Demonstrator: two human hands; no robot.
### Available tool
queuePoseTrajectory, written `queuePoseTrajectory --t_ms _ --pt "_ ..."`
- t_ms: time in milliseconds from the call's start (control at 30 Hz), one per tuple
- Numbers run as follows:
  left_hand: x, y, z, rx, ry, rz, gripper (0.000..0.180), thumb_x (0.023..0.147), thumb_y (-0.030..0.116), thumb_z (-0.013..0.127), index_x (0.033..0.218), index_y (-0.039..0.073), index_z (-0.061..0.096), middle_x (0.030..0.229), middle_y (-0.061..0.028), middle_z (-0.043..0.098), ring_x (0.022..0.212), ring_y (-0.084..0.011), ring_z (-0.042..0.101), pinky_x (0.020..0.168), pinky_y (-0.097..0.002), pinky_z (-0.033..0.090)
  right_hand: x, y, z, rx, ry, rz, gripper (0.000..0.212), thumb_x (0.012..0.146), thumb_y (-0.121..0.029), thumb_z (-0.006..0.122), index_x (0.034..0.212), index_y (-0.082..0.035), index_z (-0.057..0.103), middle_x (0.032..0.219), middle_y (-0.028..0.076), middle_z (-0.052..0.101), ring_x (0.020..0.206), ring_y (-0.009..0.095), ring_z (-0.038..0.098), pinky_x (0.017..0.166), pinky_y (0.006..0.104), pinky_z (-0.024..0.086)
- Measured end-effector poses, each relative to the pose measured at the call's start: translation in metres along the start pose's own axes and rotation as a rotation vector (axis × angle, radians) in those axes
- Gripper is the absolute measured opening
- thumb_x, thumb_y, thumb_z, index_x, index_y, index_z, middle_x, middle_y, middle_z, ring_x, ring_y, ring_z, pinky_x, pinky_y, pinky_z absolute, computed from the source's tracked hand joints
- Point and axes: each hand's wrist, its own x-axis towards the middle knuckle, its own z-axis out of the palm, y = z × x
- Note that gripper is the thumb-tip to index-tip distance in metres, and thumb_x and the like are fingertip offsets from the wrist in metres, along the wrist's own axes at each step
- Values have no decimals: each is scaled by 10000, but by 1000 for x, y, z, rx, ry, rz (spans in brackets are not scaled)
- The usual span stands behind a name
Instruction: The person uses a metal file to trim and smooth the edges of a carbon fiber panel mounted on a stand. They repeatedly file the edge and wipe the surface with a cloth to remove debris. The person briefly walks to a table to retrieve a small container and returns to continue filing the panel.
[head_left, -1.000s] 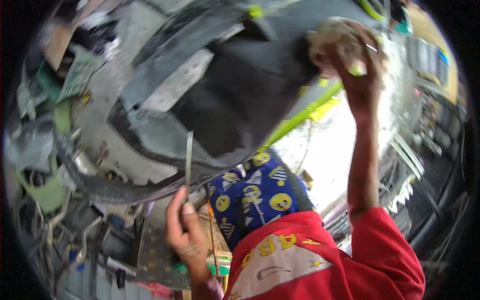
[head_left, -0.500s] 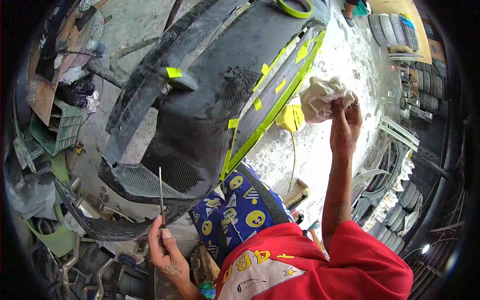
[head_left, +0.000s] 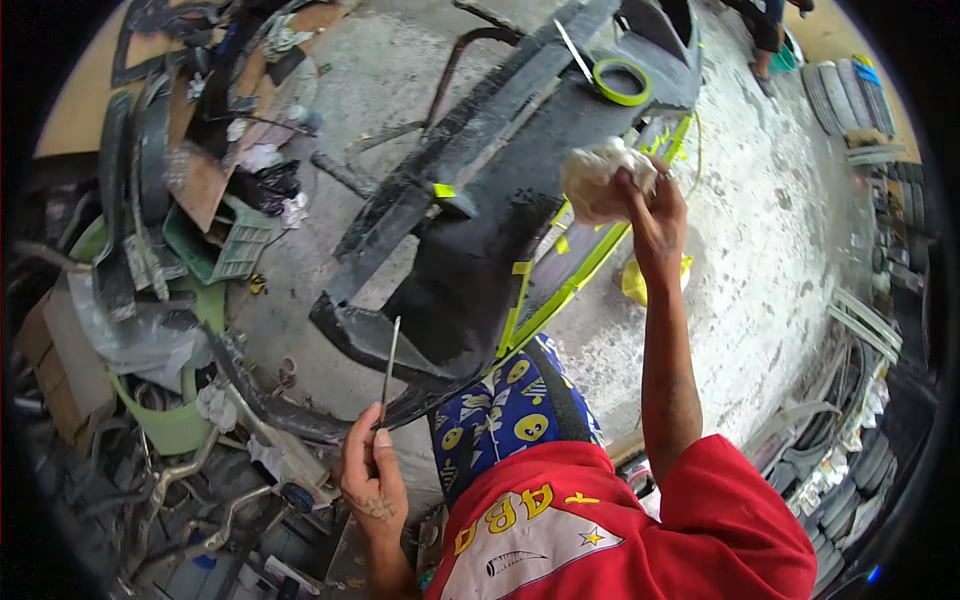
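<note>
My left hand (head_left: 375, 480) is closed around the brown handle of a slim tool with a long, thin metal blade (head_left: 392, 355). The blade points up over the near end of a large black car bumper (head_left: 480, 255); the tool's exact kind does not show. A crumpled off-white rag (head_left: 600, 182) is pinched in my right hand (head_left: 655, 215), held above the bumper's right side. Yellow-green masking tape (head_left: 575, 285) lines the bumper's right edge, with short pieces stuck elsewhere on it. A roll of the same tape (head_left: 622, 82) lies on the bumper's far part.
Beside the roll rests a thin, pale strip (head_left: 573, 50). A yellow bundle (head_left: 637, 280) is on the concrete floor, right of the bumper. To the left are a green crate (head_left: 215, 245) and bent metal pipes (head_left: 200, 500). Stacked tyres (head_left: 845, 98) and another person's leg (head_left: 768, 50) show far right.
The view has shifted, so the bumper sits farther right and looks smaller. My right hand has brought the rag from beside the bumper to over it. Both hands keep their hold.
</note>
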Motion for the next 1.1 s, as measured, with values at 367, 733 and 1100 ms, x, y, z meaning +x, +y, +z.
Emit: queuePoseTrajectory --t_ms 367,733,1100 --pt "-48 18 -29 31 131 -28 330 1032 48 553 1342 -27 636 1193 -201 739 1022 -312 733 871 -391 561 92 -7 217 -407 -638 -818 341 875 -182 779 1148 -9 669 1152 184 639 1099 411 594 944 460 497" --pt "-75 4 -41 46 229 -214 330 1037 79 560 1341 -14 651 1090 -180 745 921 -234 713 779 -352 546 72 61 291 -939 -1381 -718 411 959 -447 648 1064 -60 734 976 206 755 948 392 740 840 494 587" --pt "-69 -10 -34 28 274 -81 325 1052 88 558 1347 -1 663 966 -116 728 774 -150 638 687 -304 520 47 67 301 -1306 -1196 -676 675 902 -658 654 1365 -168 649 1361 163 660 1270 397 632 1088 562 460"
